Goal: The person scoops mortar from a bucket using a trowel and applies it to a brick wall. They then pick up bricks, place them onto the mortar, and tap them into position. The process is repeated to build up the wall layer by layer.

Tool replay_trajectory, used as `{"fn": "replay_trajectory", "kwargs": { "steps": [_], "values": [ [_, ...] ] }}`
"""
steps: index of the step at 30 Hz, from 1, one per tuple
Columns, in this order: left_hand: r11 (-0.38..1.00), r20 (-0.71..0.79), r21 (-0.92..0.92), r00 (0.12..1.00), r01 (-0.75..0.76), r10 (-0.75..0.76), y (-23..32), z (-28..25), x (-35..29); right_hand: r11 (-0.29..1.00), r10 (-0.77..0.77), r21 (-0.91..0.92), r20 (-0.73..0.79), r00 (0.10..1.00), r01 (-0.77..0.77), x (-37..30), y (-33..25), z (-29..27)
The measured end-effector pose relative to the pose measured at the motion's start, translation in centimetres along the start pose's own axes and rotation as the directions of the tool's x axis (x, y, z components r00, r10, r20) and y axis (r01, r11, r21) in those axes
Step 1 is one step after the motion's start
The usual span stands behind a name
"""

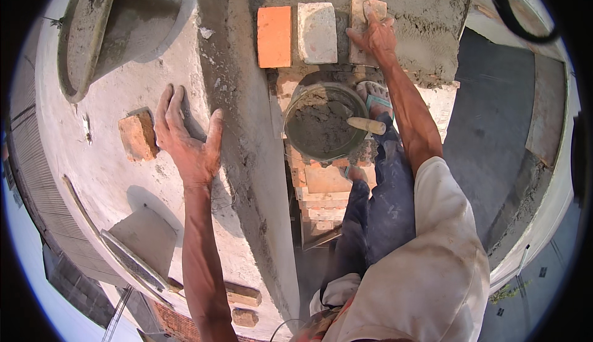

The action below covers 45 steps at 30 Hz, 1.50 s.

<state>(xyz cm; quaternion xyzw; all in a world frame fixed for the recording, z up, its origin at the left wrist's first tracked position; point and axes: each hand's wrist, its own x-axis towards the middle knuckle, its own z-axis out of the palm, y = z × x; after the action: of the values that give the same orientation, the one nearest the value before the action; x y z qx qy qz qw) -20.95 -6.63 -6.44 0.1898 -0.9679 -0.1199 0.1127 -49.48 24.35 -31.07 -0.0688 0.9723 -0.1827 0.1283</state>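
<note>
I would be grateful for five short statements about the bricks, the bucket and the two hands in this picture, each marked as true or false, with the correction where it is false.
1. The right hand lies on the rightmost brick in the row of three. True.
2. The orange brick is in the middle of that row. False: it is at the left end; the pale brick is in the middle.
3. The left hand is gripping the broken brick piece. False: it is spread open beside it and holds nothing.
4. The round bucket contains grey mortar. True.
5. A pale tool handle crosses the bucket's right side. True.
</note>
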Motion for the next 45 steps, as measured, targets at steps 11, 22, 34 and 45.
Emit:
{"fn": "replay_trajectory", "kwargs": {
  "steps": [11,22,34,45],
  "values": [
    [1.0,0.008,0.023,1.0,-0.011,0.011,-0.2,0.1,-0.1,0.99,0.089,-0.116,0.075,0.993,-0.08,-1.0,-0.3,-0.8],
    [0.999,0.012,0.036,1.0,-0.009,0.009,0.3,0.0,0.1,0.973,0.102,-0.205,-0.017,0.995,-0.104,-1.1,1.4,-0.3],
    [0.999,0.014,0.045,1.0,-0.017,0.016,0.3,0.1,-0.1,0.98,-0.056,-0.188,0.028,0.998,0.06,-0.4,0.6,0.0],
    [0.995,0.003,0.035,0.996,-0.089,0.089,-0.3,0.6,-0.4,0.964,-0.138,-0.226,0.029,0.99,0.141,-0.7,2.1,1.4]
  ]
}}
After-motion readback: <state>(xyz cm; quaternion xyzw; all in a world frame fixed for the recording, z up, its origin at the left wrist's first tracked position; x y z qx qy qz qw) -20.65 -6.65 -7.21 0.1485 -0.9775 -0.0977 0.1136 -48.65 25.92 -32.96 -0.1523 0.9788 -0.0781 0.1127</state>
